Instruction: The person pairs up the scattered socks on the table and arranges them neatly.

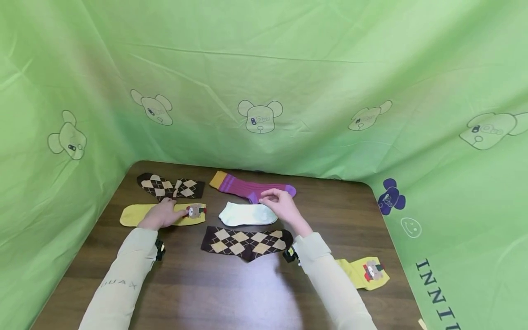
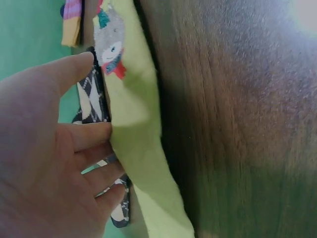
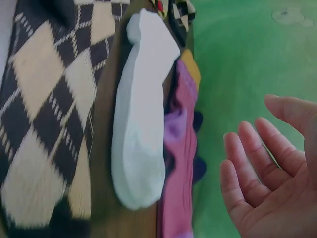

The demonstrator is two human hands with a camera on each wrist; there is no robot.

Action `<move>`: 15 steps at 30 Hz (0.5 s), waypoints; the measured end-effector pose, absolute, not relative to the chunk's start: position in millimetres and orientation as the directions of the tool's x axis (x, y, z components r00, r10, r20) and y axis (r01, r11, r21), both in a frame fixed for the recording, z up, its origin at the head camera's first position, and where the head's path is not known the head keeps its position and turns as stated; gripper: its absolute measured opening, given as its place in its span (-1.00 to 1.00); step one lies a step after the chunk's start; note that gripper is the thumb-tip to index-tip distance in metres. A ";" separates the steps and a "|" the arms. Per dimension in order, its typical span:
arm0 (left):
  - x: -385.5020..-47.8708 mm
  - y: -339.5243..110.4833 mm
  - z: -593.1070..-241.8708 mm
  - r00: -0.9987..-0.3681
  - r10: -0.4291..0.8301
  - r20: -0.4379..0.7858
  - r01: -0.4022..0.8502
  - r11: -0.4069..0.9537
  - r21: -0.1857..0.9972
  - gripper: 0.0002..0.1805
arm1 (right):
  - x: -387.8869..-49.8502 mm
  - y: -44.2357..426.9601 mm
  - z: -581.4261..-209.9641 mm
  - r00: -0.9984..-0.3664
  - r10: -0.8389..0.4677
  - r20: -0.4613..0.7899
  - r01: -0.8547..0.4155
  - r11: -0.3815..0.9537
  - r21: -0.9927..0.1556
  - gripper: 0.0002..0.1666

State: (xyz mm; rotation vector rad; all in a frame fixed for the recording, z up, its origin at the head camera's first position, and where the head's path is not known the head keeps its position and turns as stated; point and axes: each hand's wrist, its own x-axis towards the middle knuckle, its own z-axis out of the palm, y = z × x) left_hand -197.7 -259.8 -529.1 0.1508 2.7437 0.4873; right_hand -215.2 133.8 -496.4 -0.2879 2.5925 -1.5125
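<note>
In the head view my left hand [image 1: 164, 213] is over a yellow sock [image 1: 134, 215] with a bear design, at the left. The left wrist view shows its fingertips at the edge of that yellow sock [image 2: 133, 109], loosely bent. My right hand [image 1: 280, 205] hovers between a white ankle sock [image 1: 245, 214] and a magenta sock [image 1: 237, 187] with an orange cuff. Its fingers are relaxed, and the right wrist view shows nothing in them. Beyond the left hand lies one argyle sock [image 1: 189, 189]; another argyle sock [image 1: 237, 243] lies nearer me, below the white one.
A second yellow bear sock [image 1: 359, 273] lies at the right, partly behind my right sleeve. Everything rests on a dark wooden table [image 1: 198, 293]. Green curtains [image 1: 313, 151] with bear prints hang around its back and sides.
</note>
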 end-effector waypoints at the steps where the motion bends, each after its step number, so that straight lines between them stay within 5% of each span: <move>1: -196.3 -259.5 -529.7 -0.933 0.165 -0.319 0.045 0.936 0.350 -0.14 | -216.4 128.6 -496.5 -0.971 -0.239 -0.012 -0.107 0.479 -0.871 -0.68; 15: -179.4 -256.6 -521.7 -0.913 0.215 -0.347 0.060 0.912 0.406 -0.26 | -219.2 57.2 -499.8 -0.923 -0.379 -0.059 -0.149 0.494 -0.856 -0.63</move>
